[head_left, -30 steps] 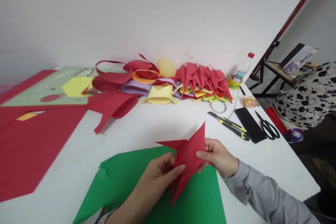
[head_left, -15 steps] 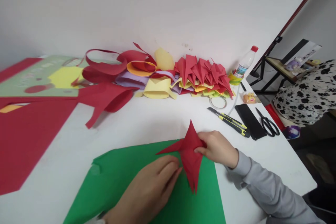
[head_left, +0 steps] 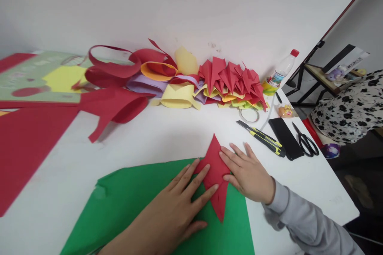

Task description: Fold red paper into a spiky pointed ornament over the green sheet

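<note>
A folded red paper shape (head_left: 216, 175), pointed at top and bottom, lies over the upper right part of a green paper sheet (head_left: 128, 191). My left hand (head_left: 179, 203) reaches in from the lower left with its fingers spread, the fingertips resting on the red paper's left half. On the other side, my right hand (head_left: 248, 171) is open too, its fingertips touching the right edge of the paper. The shape's left side point is partly hidden under my left fingers.
Behind stand folded red paper pieces (head_left: 230, 75), a yellow paper loop (head_left: 178, 95) and a bottle (head_left: 281, 69). To the right lie a utility knife (head_left: 263, 139), a black flat case (head_left: 285, 138) and scissors (head_left: 305, 141). Large red paper (head_left: 32, 143) covers the left. A person in patterned clothing (head_left: 350, 107) is at far right.
My right hand has opened from its pinch on the red paper. My left hand has spread its fingers and come onto the paper, which now lies flatter.
</note>
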Motion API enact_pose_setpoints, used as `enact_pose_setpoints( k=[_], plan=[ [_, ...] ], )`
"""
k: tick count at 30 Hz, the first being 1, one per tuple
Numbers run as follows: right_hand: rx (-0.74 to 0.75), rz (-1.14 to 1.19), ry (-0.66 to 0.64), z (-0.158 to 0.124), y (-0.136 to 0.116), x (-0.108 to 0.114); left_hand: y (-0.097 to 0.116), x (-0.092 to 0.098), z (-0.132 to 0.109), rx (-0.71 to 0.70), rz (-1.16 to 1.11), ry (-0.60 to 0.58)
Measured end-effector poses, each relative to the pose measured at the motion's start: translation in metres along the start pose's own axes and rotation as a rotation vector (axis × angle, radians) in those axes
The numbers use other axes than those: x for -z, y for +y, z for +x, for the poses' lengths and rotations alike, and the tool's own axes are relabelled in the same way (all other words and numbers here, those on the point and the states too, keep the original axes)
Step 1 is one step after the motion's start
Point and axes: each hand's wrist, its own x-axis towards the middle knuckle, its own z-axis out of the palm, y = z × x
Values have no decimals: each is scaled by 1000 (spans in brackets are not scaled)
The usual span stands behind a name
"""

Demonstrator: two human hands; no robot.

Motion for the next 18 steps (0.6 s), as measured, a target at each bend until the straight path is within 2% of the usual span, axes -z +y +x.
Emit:
enact_pose_setpoints(
  k=[5, 11, 15, 18],
  plan=[
    [-26, 20, -43, -5, 3, -4, 8, -2, -4, 45, 30, -9],
    [-46, 25, -36, -7, 2, -4, 18, -1, -11, 142, 159, 143],
    [-9, 37, -71, -2, 5, -2, 17, 7, -5, 41, 163, 237],
    [37, 42, -95, 5, 5, 1, 12, 5, 0, -17, 47, 137]
  ],
)
